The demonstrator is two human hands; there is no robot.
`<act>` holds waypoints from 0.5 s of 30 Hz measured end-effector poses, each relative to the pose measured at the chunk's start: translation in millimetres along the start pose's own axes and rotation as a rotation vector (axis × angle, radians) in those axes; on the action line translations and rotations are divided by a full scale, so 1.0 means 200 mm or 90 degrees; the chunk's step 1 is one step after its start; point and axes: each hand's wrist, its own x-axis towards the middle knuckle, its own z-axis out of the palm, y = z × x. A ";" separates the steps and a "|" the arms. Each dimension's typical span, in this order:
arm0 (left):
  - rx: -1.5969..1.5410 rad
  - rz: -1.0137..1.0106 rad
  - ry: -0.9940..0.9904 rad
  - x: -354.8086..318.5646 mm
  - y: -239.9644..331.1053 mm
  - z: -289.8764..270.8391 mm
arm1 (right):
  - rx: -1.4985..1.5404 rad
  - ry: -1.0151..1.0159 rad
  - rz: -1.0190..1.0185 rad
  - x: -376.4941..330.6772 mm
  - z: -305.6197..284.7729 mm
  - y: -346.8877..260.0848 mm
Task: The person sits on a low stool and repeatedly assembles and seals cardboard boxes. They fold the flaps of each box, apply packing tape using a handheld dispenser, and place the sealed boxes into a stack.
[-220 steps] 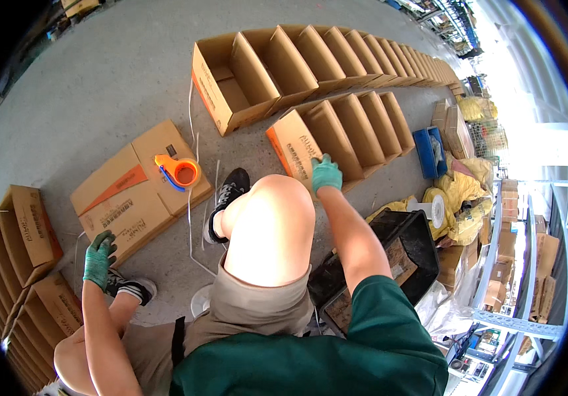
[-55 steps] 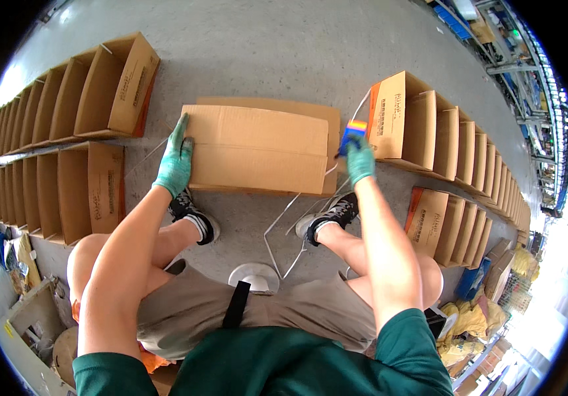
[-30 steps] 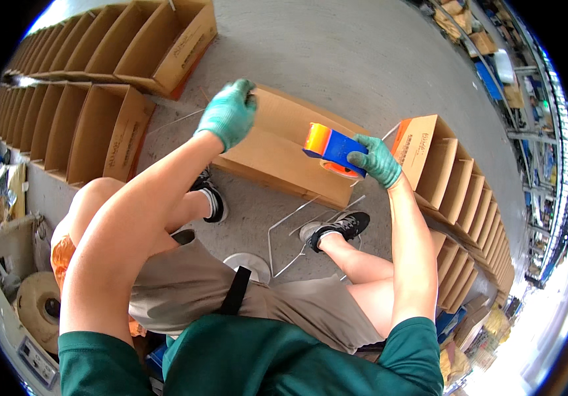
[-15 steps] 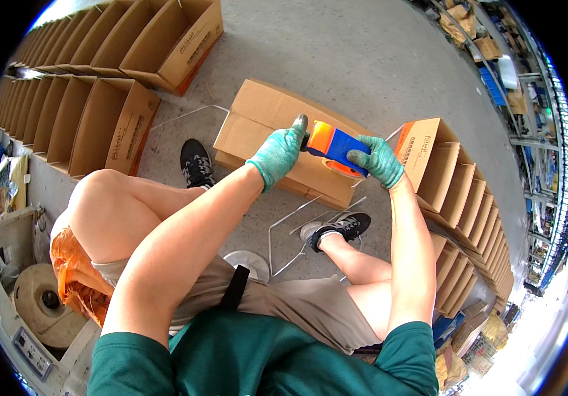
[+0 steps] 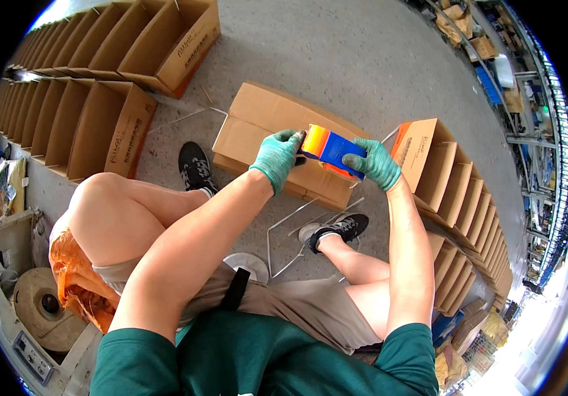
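A blue and orange tape dispenser (image 5: 342, 150) is held up above a closed cardboard box (image 5: 251, 119). My right hand (image 5: 380, 165), in a green work glove, is closed round the dispenser's blue right end, with the thumb across it. My left hand (image 5: 276, 158), gloved alike with dark fingertips, is closed at the orange left end, fingers bent against its edge. Whether a strip of tape is pinched there cannot be made out. The box lies on the floor between my feet, its top flaps folded together.
Upright open cartons (image 5: 115, 132) stand in long rows at the left. More cartons (image 5: 423, 155) line the right side, close to my right hand. White strapping (image 5: 272, 247) lies loose on the floor near my right shoe. A machine with a reel (image 5: 46, 307) stands at the lower left.
My left fingers have curled in against the dispenser's orange end; the left thumb was raised before. The dispenser has shifted slightly left and tilted. The box stays in place.
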 end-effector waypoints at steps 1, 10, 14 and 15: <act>0.053 0.017 0.031 -0.01 0.01 0.01 | -0.015 -0.004 0.004 0.01 0.00 -0.02; 0.219 0.171 0.405 0.14 0.32 -0.64 | -0.181 0.049 -0.037 0.09 0.10 -0.15; 0.259 0.167 0.413 0.25 0.23 -0.73 | -0.205 0.054 -0.011 0.12 0.13 -0.18; 0.229 0.158 0.400 0.27 0.23 -0.75 | -0.227 0.044 0.025 0.12 0.13 -0.22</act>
